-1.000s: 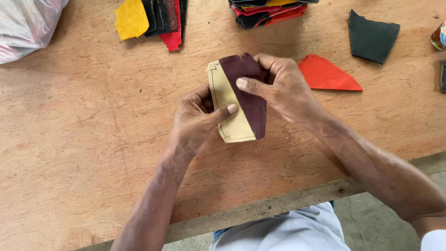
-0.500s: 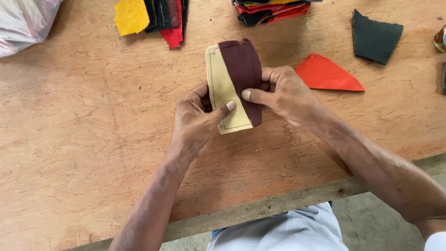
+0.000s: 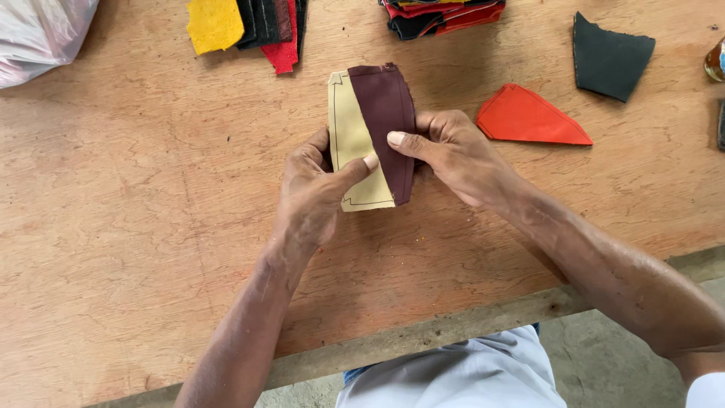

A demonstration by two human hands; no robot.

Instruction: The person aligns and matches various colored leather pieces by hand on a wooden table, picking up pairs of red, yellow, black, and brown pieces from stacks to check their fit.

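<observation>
Both hands are lifting the work higher above the wooden table point(image 3: 151, 249) than 1 second ago. Left hand point(image 3: 317, 189) is pinching the cream pattern piece point(image 3: 352, 143); right hand point(image 3: 453, 151) is sliding down, pressing the maroon piece point(image 3: 385, 113) flat against it.

The top edge is cutting off the stack of red and dark fabric pieces point(image 3: 445, 15); the right edge is clipping a small amber glass jar point(image 3: 716, 60). The left hand point(image 3: 317, 189) is hiding the tan pattern card's point(image 3: 351, 143) lower-left edge.
</observation>
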